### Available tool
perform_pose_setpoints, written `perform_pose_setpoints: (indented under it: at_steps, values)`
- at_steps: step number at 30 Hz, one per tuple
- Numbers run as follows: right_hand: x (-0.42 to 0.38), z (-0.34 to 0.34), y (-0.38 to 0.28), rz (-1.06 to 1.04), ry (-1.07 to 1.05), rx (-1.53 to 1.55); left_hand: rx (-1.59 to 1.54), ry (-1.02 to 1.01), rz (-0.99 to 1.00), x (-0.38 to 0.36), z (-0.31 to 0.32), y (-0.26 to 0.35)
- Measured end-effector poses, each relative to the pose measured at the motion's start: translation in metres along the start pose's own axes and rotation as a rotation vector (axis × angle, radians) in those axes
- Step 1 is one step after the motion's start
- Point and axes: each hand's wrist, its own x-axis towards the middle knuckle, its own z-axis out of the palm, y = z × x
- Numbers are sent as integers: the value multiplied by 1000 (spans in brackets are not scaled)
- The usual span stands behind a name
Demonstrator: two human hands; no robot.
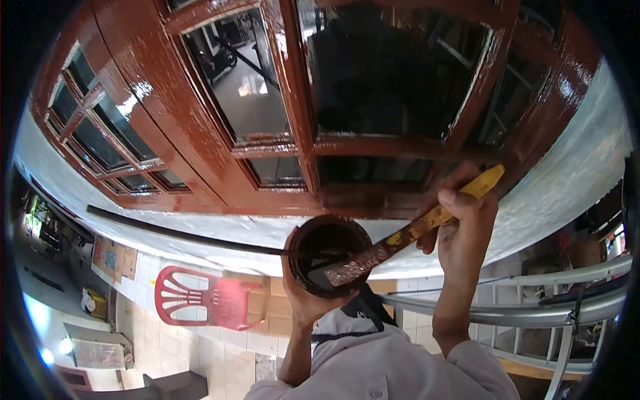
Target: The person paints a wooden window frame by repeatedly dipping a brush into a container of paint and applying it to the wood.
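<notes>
My left hand point(308, 301) is wrapped round a paint can point(365, 239) smeared with dark brown, held upright below the window. Dark paint shows inside its mouth. A paintbrush point(417, 230) with a yellow, paint-stained handle is gripped in my right hand point(467, 210). Its brown-coated bristles lie over the can's opening, near the front rim. Just beyond the can stands a wooden window frame point(303, 100) covered in glossy reddish-brown paint, with dark glass panes between its bars.
A long dark bar point(180, 232) stretches from the left and overlaps the can. A red plastic chair point(210, 298) is on the tiled floor at left. An aluminium ladder point(527, 313) lies across the right side. Pale wall point(567, 180) borders the frame.
</notes>
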Motion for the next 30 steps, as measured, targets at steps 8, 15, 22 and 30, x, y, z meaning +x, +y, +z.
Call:
perform_pose_setpoints:
  at_steps: [8, 15, 22, 30]
  values:
    - [-10, 17, 11, -56, -211, -216, -32, 21, -65, -6, 2, 8]
    - [-17, 21, 26, -149, -367, -411, -99, 25, -102, -7, 5, 11]
    - [-20, 18, 30, -97, -417, -472, -66, 53, -138, -9, 9, 12]
    - [-21, 15, 28, -131, -410, -489, -48, 14, -120, -4, 10, 15]
